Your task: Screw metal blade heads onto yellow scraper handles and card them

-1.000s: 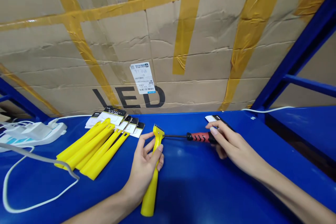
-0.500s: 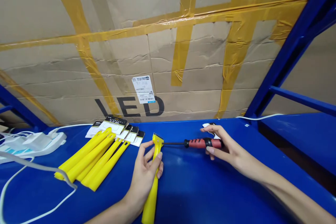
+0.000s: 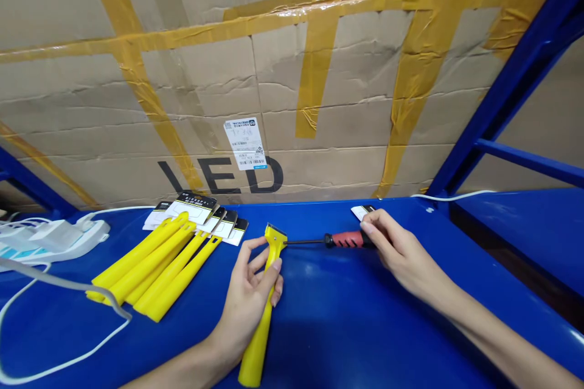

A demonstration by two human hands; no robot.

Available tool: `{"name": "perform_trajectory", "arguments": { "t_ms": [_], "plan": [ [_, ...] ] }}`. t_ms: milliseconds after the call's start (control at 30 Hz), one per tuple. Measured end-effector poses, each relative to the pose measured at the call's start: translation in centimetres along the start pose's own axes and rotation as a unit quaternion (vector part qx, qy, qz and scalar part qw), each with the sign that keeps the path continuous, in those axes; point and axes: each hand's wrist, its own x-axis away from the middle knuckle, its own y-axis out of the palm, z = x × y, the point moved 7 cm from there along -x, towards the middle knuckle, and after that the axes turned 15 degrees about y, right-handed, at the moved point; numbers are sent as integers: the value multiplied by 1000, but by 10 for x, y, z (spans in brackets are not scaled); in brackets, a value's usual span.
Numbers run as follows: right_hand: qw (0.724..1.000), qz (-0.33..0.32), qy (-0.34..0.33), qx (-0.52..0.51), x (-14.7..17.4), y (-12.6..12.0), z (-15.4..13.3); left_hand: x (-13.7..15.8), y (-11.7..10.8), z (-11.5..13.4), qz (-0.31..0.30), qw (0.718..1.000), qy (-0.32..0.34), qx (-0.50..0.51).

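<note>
My left hand (image 3: 253, 292) is closed round the neck of a yellow scraper (image 3: 256, 346), its head up and its wide handle toward me. A dark blade edge shows on top of the scraper's head. My right hand (image 3: 396, 249) grips the rear of a screwdriver (image 3: 345, 239) with a red and black handle. The screwdriver lies level, and its thin shaft reaches the right side of the scraper's head. Whether the tip sits in a screw is too small to tell. Behind my right fingers a small white and black card (image 3: 362, 211) is partly hidden.
Several yellow scrapers with card labels (image 3: 171, 264) lie in a pile on the blue surface (image 3: 337, 328) at left. A white power strip (image 3: 86, 242) and a loose grey-white cable (image 3: 68, 282) are farther left. A taped cardboard box (image 3: 228, 91) stands behind, beside a blue metal frame (image 3: 497, 97).
My right fingers have gone from spread along the screwdriver handle to closed round its rear end. The left hand still holds the scraper. The view has shifted slightly.
</note>
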Motion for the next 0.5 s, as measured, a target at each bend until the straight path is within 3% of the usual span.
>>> {"name": "perform_trajectory", "arguments": {
  "t_ms": [67,200,367,500],
  "plan": [
    [1000,-10,16,16,0,3,3,-1,-1,0,8,1000,-2,-2],
    [989,-124,4,-80,0,13,2,-2,-2,1,21,1000,-7,0],
    [999,-13,32,-2,-3,2,8,-2,0,1,-1,1000,-12,0],
    [992,-117,22,-50,0,13,6,-3,-3,1,17,1000,-13,3]
  ]
}}
